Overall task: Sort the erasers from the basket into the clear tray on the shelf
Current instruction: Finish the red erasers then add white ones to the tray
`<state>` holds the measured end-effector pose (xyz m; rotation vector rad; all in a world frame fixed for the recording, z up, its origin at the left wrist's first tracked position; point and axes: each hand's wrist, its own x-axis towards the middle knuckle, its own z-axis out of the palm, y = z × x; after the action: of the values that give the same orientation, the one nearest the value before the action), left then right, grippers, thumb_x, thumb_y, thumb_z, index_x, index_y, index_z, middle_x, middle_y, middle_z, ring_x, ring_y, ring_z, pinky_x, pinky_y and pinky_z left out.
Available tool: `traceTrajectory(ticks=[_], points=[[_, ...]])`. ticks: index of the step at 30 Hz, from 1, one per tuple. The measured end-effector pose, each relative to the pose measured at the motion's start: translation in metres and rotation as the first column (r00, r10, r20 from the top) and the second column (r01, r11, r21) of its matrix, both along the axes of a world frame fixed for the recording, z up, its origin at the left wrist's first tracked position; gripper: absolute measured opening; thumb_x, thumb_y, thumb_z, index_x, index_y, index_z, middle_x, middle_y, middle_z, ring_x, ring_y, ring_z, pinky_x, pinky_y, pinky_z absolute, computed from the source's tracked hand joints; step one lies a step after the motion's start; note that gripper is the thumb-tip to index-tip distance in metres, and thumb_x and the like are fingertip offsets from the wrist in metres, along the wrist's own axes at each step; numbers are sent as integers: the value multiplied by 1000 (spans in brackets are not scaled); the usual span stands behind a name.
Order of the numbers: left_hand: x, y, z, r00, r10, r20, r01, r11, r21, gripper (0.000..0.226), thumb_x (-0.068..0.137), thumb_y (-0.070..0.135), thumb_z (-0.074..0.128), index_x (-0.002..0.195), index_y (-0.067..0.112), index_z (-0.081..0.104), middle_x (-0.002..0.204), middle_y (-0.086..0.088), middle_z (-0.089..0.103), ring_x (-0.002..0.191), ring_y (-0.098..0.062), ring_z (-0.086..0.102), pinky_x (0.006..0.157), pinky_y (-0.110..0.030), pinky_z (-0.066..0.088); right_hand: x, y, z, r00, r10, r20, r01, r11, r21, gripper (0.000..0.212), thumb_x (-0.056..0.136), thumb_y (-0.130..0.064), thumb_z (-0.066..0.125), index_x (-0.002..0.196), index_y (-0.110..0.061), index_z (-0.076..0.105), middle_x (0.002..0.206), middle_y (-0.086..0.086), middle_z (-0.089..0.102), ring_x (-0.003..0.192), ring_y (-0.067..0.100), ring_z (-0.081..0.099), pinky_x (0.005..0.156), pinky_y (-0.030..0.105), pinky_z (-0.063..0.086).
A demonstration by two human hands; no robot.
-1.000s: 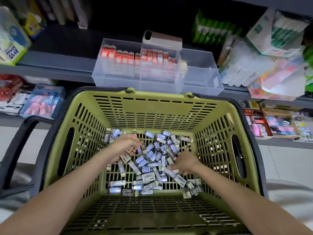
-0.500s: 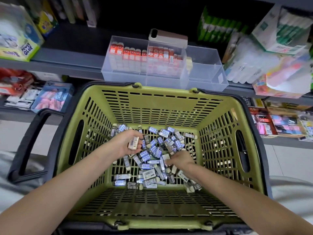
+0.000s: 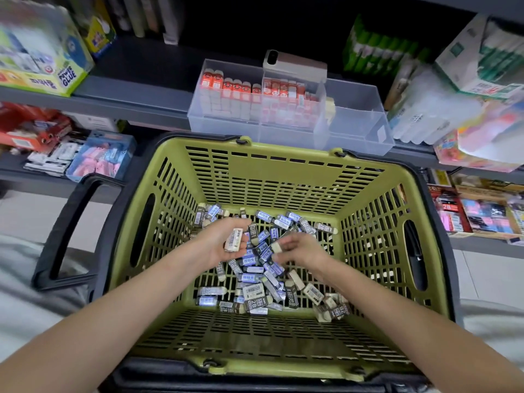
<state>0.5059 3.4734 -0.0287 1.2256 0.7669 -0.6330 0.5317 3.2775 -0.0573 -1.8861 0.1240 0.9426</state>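
Head view: a heap of small rectangular erasers (image 3: pixel 255 275) in blue-and-white and dark paper sleeves lies on the floor of the olive-green slotted plastic basket (image 3: pixel 283 182), spread from its far left corner to its near right. Above the heap the left hand (image 3: pixel 218 245) is turned palm up, its fingers curled loosely round a white-sleeved eraser (image 3: pixel 234 240). Just to its right, the right hand (image 3: pixel 303 251) pinches a cream-ended eraser (image 3: pixel 276 247) at its fingertips, though that hand is blurred. By my reading this is the gathering step, with erasers being picked out before a trip to the shelf. The next move calls for lifting both hands over the basket's far wall to the clear plastic tray (image 3: pixel 360 137), which sits on the grey shelf (image 3: pixel 136 100) just beyond it. The tray's left and middle compartments are packed with red-topped packs (image 3: pixel 241 89), while its right compartment looks nearly bare and seems the likely place. A pinkish-grey flat phone-like object (image 3: pixel 295 65) rests across the tray's far rim and could be knocked. A black handle (image 3: pixel 65 231) lies folded out to the basket's left. A glue box (image 3: pixel 42 72) stands far left on the shelf, and pale wrapped packs (image 3: pixel 425 109) crowd the tray's right side, narrowing the approach.
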Motion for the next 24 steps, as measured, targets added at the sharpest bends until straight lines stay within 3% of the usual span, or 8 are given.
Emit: traceTrajectory(ticks=[4, 8, 11, 13, 16, 18, 21, 24], points=[[1, -21, 0, 998, -65, 24, 68, 978, -197, 48, 79, 49, 67, 101, 7, 60, 87, -8, 65, 80, -22, 65, 78, -38, 57, 2, 16, 31, 998, 7, -56, 5, 978, 208, 30, 70, 2, 75, 96, -5, 61, 79, 3, 67, 61, 11, 64, 57, 21, 52], [0, -35, -7, 1000, -1, -19, -4, 969, -248, 29, 88, 34, 62, 100, 8, 64, 87, -10, 67, 72, -20, 63, 57, -28, 56, 5, 6, 37, 992, -26, -122, 64, 948, 313, 19, 77, -3, 70, 95, -6, 65, 77, 7, 70, 66, 16, 67, 67, 25, 58], [-3, -27, -16, 992, 87, -86, -102, 977, -189, 21, 92, 27, 58, 93, 6, 63, 86, -12, 62, 68, -19, 59, 45, -21, 48, 8, -18, 14, 976, 192, 99, -168, 964, -207, 10, 83, -19, 68, 86, -10, 67, 79, 7, 68, 58, 9, 60, 62, 23, 56], [-2, -21, -19, 997, 55, -60, -62, 990, -127, 25, 91, 31, 59, 90, 6, 64, 80, -10, 64, 63, -18, 59, 43, -21, 46, 0, -29, -14, 888, 454, 70, -350, 767, -539, 27, 80, -35, 70, 90, -9, 67, 87, 7, 69, 70, 12, 62, 72, 29, 56], [0, -15, -24, 999, -39, 8, 39, 999, -3, 30, 87, 38, 62, 86, 8, 65, 71, -5, 65, 60, -15, 59, 47, -22, 47, -11, -29, -37, 839, 545, 6, -427, 665, -612, 37, 80, -41, 69, 89, -6, 66, 84, 7, 66, 72, 16, 58, 65, 28, 50], [-1, -13, -28, 992, -124, 24, 122, 991, 58, 36, 84, 45, 64, 87, 8, 66, 70, -3, 64, 60, -14, 58, 52, -23, 48, -9, -29, -40, 861, 509, 11, -410, 705, -580, 31, 83, -34, 67, 77, -4, 65, 73, 10, 63, 57, 16, 52, 56, 28, 49], [-6, -15, -34, 970, -243, 19, 242, 968, 61, 48, 75, 55, 64, 92, 10, 64, 68, -1, 62, 60, -14, 57, 58, -25, 48, -3, -32, -26, 952, 307, 5, -276, 862, -425, 22, 87, -19, 63, 69, -6, 62, 61, 6, 58, 46, 12, 48, 69, 30, 58], [-9, -21, -37, 960, -281, -8, 281, 960, -14, 66, 66, 65, 61, 101, 9, 63, 83, -6, 61, 71, -16, 59, 61, -29, 53, 5, -28, 4, 982, 100, -158, -97, 995, 26, 8, 84, -9, 64, 90, -6, 67, 78, 9, 67, 62, 14, 63, 65, 22, 56]])
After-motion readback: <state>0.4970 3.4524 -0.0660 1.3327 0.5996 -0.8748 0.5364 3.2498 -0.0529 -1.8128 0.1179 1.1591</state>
